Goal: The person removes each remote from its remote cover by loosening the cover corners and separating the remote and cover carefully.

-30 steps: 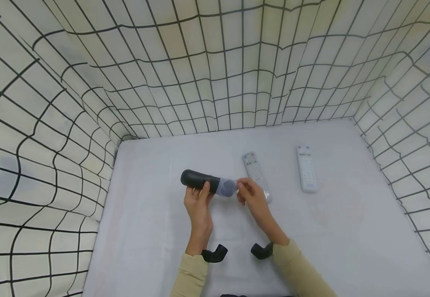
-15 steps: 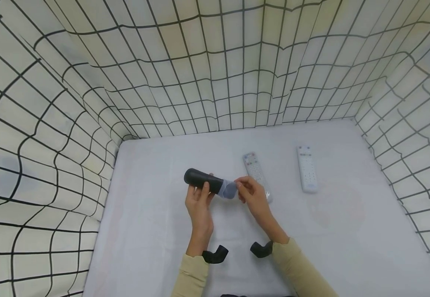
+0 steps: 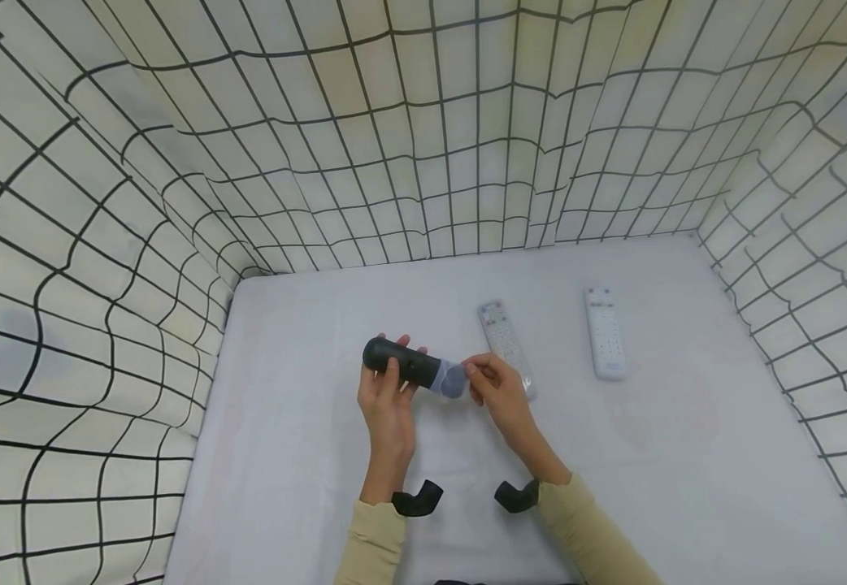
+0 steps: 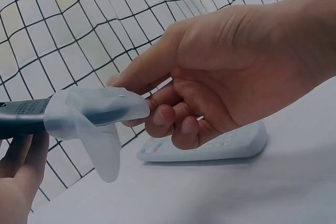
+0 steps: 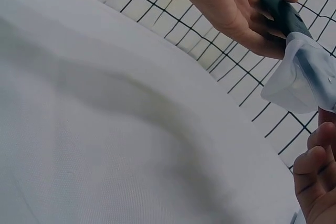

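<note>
In the head view my left hand [image 3: 388,418] holds a black, round-ended remote control [image 3: 422,367] above the table, thumb across its near face and fingertips showing behind it. A translucent, frosted silicone cover [image 3: 450,380] sits over the remote's right end. My right hand [image 3: 506,400] pinches the outer tip of that cover between thumb and forefinger. Seen from the left wrist, the cover [image 4: 102,111] wraps the remote's end [image 4: 23,118], and a loose flap folds down below it. From the right wrist, the cover's mouth hangs away from the remote [image 5: 287,17].
Behind my right hand a pale remote [image 3: 502,337] lies slanted on the white table [image 3: 292,422]. Farther right lies a white remote [image 3: 605,333]. Black-gridded white cloth walls [image 3: 423,162] enclose the back and sides. Black wrist mounts [image 3: 418,498] stick out from both sleeves.
My left hand has shifted its grip toward the remote's rounded end, with fingertips now showing beyond it. The remote's covered end sits slightly lower. My right hand keeps its pinch on the cover, barely moved.
</note>
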{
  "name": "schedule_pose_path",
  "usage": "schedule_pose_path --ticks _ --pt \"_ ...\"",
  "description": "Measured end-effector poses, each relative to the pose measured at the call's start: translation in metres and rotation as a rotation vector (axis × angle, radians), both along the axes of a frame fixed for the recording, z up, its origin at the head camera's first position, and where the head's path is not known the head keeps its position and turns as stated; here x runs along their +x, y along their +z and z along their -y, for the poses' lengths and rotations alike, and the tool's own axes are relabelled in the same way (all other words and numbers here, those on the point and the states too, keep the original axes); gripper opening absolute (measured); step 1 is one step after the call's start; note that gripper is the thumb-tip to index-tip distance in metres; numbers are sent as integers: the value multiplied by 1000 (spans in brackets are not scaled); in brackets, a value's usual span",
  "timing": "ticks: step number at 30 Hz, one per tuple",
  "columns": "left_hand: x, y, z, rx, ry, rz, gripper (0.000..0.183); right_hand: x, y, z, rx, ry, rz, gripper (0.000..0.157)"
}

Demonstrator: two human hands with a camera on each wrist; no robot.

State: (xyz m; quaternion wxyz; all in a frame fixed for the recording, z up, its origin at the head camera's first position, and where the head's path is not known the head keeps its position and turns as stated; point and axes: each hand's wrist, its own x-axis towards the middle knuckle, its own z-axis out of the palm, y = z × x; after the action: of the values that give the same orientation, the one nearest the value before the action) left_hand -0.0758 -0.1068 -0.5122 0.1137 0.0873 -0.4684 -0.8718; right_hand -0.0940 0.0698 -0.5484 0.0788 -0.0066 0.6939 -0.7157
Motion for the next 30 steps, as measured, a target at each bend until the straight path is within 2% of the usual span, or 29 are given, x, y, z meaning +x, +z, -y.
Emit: schedule_pose_path --ticks 8,13,19,30 --pt "-2 -1 10 -45 -30 44 45 2 2 -2 -7 0 2 19" --pt "-1 3 19 -84 -35 90 44 -1 -1 -5 0 -3 -18 19" --pt "0 7 29 -195 -66 147 41 -3 0 -9 27 -14 -41 17" --pt "1 14 44 -382 -186 223 39 -10 6 -17 133 -7 -36 16"
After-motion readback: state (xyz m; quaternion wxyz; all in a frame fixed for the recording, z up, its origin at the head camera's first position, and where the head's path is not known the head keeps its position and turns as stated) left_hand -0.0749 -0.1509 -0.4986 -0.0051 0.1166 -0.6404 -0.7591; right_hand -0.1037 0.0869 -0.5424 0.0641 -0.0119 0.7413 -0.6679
